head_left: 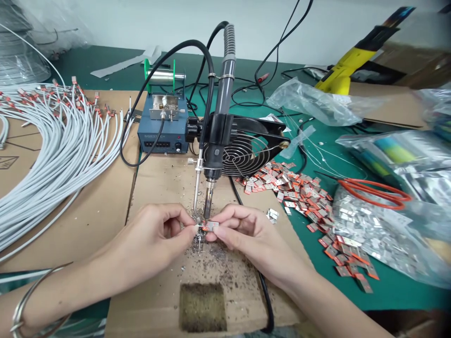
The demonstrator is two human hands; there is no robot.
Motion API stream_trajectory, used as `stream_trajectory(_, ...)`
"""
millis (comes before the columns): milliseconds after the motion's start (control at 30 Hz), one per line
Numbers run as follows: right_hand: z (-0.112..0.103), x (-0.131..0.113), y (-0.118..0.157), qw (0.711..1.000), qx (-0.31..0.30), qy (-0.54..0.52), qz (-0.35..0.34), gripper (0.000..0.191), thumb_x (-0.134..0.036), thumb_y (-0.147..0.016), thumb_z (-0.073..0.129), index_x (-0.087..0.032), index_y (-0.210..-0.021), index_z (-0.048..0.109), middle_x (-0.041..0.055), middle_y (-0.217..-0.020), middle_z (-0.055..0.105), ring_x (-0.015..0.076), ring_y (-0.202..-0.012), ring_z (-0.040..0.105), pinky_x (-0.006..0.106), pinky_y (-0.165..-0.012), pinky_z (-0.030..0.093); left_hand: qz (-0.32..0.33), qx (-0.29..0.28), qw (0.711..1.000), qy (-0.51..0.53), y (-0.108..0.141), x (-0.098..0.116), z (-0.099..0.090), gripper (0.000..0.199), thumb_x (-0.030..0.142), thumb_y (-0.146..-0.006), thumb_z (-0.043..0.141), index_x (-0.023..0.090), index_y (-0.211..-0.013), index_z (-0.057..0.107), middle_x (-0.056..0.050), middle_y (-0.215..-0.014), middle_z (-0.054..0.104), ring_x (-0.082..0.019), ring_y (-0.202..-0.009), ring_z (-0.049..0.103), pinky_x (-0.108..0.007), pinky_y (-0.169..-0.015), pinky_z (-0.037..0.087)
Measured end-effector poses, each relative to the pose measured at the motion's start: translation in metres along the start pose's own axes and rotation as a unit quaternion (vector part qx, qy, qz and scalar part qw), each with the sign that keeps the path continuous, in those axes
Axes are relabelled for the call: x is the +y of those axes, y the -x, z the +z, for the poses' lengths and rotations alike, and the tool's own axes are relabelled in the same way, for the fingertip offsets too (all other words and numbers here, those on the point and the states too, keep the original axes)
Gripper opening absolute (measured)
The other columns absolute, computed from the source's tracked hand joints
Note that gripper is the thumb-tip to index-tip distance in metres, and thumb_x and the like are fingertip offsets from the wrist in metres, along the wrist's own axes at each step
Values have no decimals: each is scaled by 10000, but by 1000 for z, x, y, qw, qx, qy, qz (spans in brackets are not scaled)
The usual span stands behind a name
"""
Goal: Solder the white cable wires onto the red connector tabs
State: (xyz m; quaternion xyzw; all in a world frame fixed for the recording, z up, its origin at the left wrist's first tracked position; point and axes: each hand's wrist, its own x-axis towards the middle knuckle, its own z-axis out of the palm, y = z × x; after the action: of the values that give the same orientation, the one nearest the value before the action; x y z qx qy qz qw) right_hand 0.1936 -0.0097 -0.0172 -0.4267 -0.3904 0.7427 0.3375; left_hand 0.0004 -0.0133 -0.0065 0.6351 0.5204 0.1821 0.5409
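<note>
Thumb and fingers of my right hand (pixel 243 230) pinch a USB connector (pixel 212 226), silver with an orange-red insert, right under the tip of a soldering iron (pixel 208 202). The iron is clamped tip-down in a stand. My left hand (pixel 169 230) is closed in a pinch on the end of a white cable (pixel 199 227), which meets the orange end of the connector. Most of that cable is hidden by my fingers. A thin metal solder feed tube (pixel 196 197) comes down beside the iron to the same spot.
White cables (pixel 63 150) with connectors lie bundled at the left. Behind stand a blue solder feeder (pixel 162 131) with a solder spool (pixel 160 80) and a black fan (pixel 246 145). Loose USB connectors (pixel 299 192) are heaped at the right, near a plastic bag (pixel 373 230) of metal parts.
</note>
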Motion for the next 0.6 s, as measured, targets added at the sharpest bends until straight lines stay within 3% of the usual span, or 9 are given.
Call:
stream_trajectory(433,-3,1,-1,1000,-22,-9,-14,156,-217,-713,730,-124,-775,620,17,-700,680,38,-659,652,51,-590,483,6,7,1000,-1,0,1,1,210,370,-839,505,213,-780,632,42,-606,497,-89,-545,405,-202,-511,326)
stream_trajectory(600,-1,1,-1,1000,-3,4,-13,204,-245,-686,747,-121,-769,609,37,-708,687,52,-639,651,77,-567,481,8,6,1000,-17,0,-1,-1,200,362,-835,506,217,-757,619,46,-609,498,-90,-551,402,-202,-511,325)
